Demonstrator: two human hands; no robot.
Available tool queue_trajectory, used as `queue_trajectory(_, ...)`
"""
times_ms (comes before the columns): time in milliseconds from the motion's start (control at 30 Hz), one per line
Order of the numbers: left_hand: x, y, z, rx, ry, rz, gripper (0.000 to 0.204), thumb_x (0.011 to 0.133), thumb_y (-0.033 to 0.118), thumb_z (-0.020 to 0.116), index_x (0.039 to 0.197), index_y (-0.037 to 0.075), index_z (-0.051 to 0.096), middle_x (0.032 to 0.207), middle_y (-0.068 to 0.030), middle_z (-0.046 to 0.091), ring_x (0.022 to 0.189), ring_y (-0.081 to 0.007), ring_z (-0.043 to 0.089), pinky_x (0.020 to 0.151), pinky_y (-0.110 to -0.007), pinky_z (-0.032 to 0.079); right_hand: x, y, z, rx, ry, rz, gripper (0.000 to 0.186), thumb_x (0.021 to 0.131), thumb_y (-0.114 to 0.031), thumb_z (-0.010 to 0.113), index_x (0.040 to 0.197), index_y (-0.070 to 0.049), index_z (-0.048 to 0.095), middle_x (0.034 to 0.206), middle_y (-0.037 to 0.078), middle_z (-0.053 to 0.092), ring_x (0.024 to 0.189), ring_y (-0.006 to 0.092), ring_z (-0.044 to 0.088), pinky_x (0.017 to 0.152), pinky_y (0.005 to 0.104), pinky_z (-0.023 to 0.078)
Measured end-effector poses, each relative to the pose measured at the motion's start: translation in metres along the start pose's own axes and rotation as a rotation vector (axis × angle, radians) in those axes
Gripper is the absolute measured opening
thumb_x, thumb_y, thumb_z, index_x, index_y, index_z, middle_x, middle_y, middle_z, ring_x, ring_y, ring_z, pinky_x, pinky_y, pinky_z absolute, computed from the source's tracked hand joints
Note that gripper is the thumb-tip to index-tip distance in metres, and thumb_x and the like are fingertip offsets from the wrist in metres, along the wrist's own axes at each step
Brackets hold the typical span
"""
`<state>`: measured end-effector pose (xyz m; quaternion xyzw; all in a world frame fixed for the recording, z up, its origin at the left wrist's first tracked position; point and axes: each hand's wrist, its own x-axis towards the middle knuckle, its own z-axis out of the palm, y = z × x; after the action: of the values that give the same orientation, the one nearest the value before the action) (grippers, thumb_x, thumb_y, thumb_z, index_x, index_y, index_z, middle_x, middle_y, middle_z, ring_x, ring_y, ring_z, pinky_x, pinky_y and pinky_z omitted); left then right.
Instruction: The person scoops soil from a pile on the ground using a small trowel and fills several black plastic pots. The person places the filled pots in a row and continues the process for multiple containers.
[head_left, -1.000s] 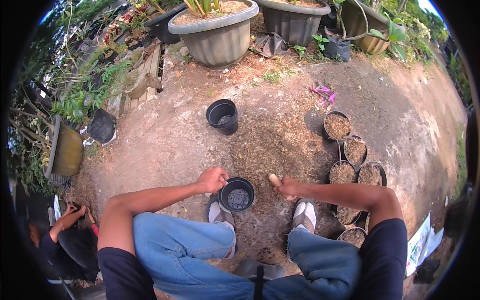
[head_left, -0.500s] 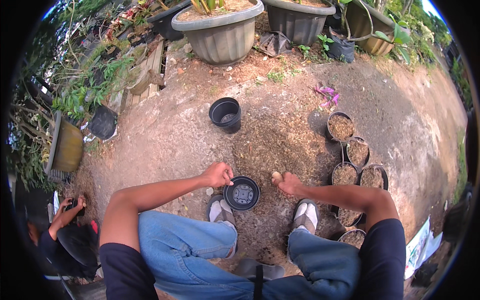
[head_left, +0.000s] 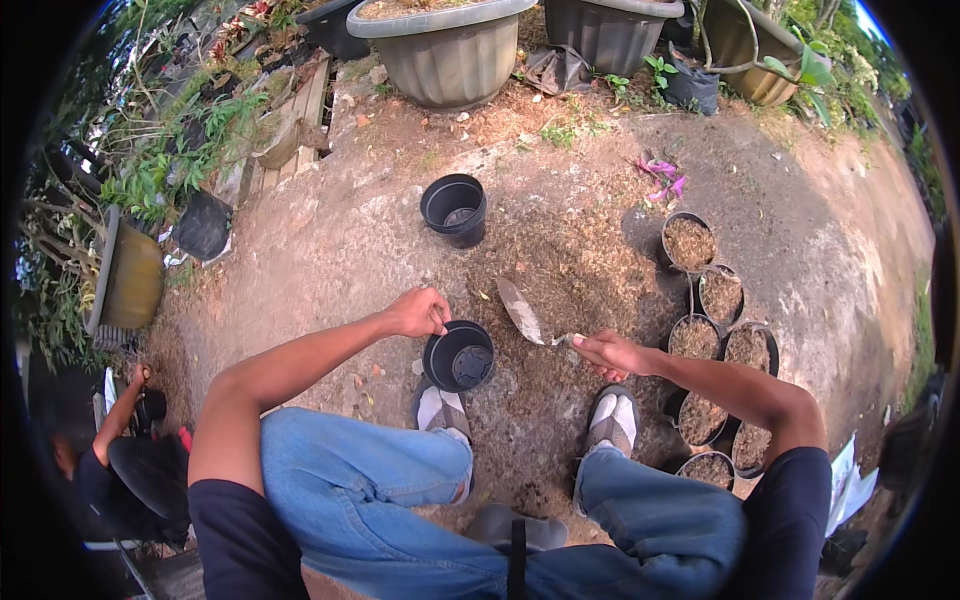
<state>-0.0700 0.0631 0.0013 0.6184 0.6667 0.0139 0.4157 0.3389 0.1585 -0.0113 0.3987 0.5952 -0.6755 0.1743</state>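
My left hand (head_left: pixel 418 314) pinches the rim of an empty black pot (head_left: pixel 458 356), held just above my left foot. My right hand (head_left: pixel 610 353) is closed on the handle of a trowel, whose dirty metal blade (head_left: pixel 522 311) points forward-left over scattered soil and dry plant bits (head_left: pixel 545 260), a little right of that pot. A second empty black pot (head_left: pixel 453 210) stands upright farther forward. To the right of my right hand is a group of several black pots (head_left: pixel 690 243) filled with brown, mulchy soil.
Large planters (head_left: pixel 440 70) line the back, near wooden slats (head_left: pixel 290 160) and plants. A yellowish planter (head_left: pixel 135 285) and black bag (head_left: pixel 203 229) are left. Pink petals (head_left: pixel 668 180) lie at back right. A co-worker (head_left: pixel 130 480) crouches lower left. A white sack (head_left: pixel 848 485) lies right.
The trowel's blade has come into view, swung forward-left. My left hand and the pot it grips have shifted slightly up and left. The co-worker's hands have moved.
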Motion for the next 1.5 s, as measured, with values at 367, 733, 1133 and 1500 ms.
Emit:
queue_trajectory(367, 0.007, -0.039, -0.062, 0.092, 0.105, -0.022, 0.02, 0.075, 0.007, 0.084, 0.092, 0.002, 0.075, 0.083, -0.0101, 0.078, 0.081, -0.0175, 0.076, 0.076, -0.032, 0.057, -0.023, 0.042, 0.023, -0.875, -0.142, -0.13, 0.074, 0.103, -0.066, 0.037, 0.112, 0.002, 0.067, 0.098, 0.028, 0.071, 0.1, 0.0461, 0.067, 0.092, 0.0551, 0.052)
queue_trajectory(733, 0.006, -0.043, -0.054, 0.114, 0.06, -0.031, 0.016, 0.075, 0.002, 0.078, 0.09, 0.004, 0.074, 0.084, -0.0108, 0.078, 0.088, -0.0212, 0.076, 0.079, -0.035, 0.056, 0.003, 0.039, 0.009, -0.958, 0.073, 0.003, 0.077, 0.103, -0.066, 0.037, 0.108, 0.005, 0.068, 0.101, 0.034, 0.069, 0.105, 0.0494, 0.066, 0.096, 0.0544, 0.052)
queue_trajectory(1133, 0.005, -0.047, -0.059, 0.23, 0.073, -0.02, 0.02, 0.073, 0.011, 0.085, 0.09, 0.008, 0.074, 0.083, -0.0088, 0.077, 0.088, -0.0241, 0.075, 0.08, -0.038, 0.055, -0.006, 0.016, 0.002, -0.263, 0.014, 0.092, 0.071, 0.103, -0.068, 0.037, 0.089, -0.004, 0.063, 0.064, 0.005, 0.051, 0.051, 0.0153, 0.053, 0.048, 0.033, 0.048)
queue_trajectory(1500, 0.007, -0.063, -0.066, 0.288, 0.083, -0.065, 0.026, 0.071, 0.018, 0.089, 0.091, 0.012, 0.074, 0.094, -0.0145, 0.075, 0.1, -0.0328, 0.072, 0.085, -0.044, 0.055, 0.041, 0.023, 0.076, -0.819, 0.122, -0.058, 0.074, 0.103, -0.063, 0.039, 0.108, 0.006, 0.067, 0.093, 0.033, 0.069, 0.099, 0.0497, 0.068, 0.089, 0.0546, 0.054)
